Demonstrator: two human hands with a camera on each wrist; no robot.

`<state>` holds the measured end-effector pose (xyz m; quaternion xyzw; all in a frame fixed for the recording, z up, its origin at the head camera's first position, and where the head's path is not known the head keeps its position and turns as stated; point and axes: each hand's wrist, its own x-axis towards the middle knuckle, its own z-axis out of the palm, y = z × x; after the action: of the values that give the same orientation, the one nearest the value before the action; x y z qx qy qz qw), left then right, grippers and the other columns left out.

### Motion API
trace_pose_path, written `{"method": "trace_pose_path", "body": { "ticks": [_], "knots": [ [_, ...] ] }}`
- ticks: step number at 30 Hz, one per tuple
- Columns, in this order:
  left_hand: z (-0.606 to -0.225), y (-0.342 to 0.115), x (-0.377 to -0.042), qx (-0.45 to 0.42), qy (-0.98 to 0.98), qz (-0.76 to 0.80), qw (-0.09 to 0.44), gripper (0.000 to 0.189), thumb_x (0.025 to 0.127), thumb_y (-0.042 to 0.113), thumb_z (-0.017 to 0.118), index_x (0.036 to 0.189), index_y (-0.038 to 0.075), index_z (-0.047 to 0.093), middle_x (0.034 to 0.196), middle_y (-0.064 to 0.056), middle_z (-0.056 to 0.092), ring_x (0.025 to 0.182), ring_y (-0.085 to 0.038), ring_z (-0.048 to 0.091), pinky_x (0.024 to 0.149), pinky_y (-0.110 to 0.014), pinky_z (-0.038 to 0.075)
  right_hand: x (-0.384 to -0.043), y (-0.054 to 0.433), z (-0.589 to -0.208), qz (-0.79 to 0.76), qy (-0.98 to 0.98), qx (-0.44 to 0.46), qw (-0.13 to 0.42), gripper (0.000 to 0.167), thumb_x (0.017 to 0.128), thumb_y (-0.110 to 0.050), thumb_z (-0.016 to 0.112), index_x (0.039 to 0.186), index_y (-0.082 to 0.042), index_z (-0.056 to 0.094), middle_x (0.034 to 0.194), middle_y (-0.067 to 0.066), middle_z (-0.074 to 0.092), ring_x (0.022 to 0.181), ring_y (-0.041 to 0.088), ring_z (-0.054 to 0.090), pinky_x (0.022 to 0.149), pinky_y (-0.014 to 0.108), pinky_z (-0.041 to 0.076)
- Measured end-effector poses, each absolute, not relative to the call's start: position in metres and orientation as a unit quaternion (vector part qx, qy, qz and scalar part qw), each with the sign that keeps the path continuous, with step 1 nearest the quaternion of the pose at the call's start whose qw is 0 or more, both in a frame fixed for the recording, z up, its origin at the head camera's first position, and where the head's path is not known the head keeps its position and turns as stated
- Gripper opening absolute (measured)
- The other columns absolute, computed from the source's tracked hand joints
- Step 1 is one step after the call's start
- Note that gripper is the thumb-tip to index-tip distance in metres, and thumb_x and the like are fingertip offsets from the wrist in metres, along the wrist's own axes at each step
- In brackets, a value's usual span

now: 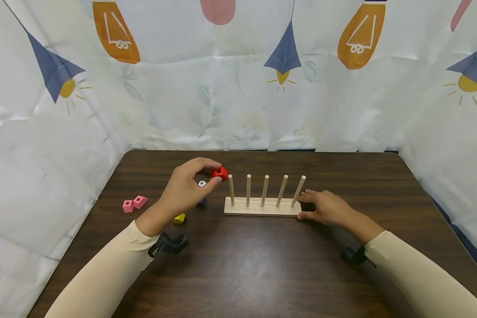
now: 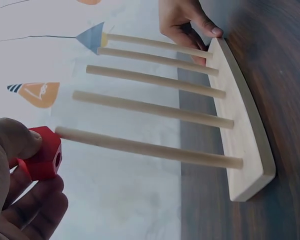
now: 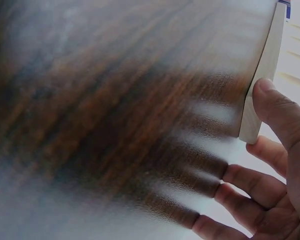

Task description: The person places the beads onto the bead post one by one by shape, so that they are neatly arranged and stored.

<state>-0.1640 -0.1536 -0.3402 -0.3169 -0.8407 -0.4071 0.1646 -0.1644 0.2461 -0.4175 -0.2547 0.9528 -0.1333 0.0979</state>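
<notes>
My left hand (image 1: pixel 184 187) pinches a red faceted bead (image 1: pixel 219 173) between thumb and fingers. The bead, with a hole through it, is held beside the top of the leftmost peg of a wooden peg stand (image 1: pixel 262 207). In the left wrist view, the red bead (image 2: pixel 46 155) is close to that peg's tip. Several bare upright pegs rise from the stand's base. At its right end, my right hand (image 1: pixel 327 207) grips the base. The right wrist view shows the thumb on the base (image 3: pixel 262 75), the index finger at its end and the other fingertips on the table.
Two pink beads (image 1: pixel 134 204) lie on the left of the dark wooden table (image 1: pixel 246 274). A yellow bead (image 1: pixel 179 218), a partly hidden blue bead (image 1: pixel 201 202) and a white bead (image 1: pixel 202 183) are by my left hand. A printed curtain (image 1: pixel 238 106) hangs behind.
</notes>
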Motion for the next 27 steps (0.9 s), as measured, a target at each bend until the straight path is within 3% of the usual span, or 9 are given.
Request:
{"method": "trace_pose_path", "body": {
  "ticks": [6,19,27],
  "knots": [
    [-0.336,-0.146,-0.168,-0.320,-0.836,-0.413,0.170,0.030,0.087,0.003,0.081,0.116,0.005,0.072,0.113,-0.001,0.070,0.093,-0.013,0.068,0.082,-0.034,0.058,-0.164,0.246,-0.417,-0.132,0.954,-0.251,0.097,0.065,0.092,-0.048,0.074,0.142,-0.009,0.063,0.146,0.027,0.052,0.107,0.043,0.068,0.095,0.065,0.048],
    [-0.336,-0.123,-0.171,-0.360,-0.812,-0.430,0.159,0.030,0.086,0.000,0.080,0.115,0.004,0.071,0.113,-0.003,0.070,0.093,-0.014,0.069,0.083,-0.035,0.057,-0.163,0.246,-0.416,-0.133,0.955,-0.244,0.099,0.065,0.092,-0.049,0.074,0.142,-0.009,0.063,0.146,0.027,0.052,0.112,0.045,0.065,0.100,0.067,0.043],
    [-0.334,-0.111,-0.172,-0.372,-0.804,-0.437,0.158,0.029,0.086,0.001,0.081,0.113,0.003,0.072,0.111,-0.004,0.070,0.092,-0.013,0.068,0.081,-0.034,0.058,-0.162,0.245,-0.416,-0.134,0.956,-0.241,0.099,0.065,0.092,-0.049,0.074,0.142,-0.010,0.063,0.147,0.027,0.051,0.111,0.045,0.066,0.097,0.066,0.046]
  ]
}}
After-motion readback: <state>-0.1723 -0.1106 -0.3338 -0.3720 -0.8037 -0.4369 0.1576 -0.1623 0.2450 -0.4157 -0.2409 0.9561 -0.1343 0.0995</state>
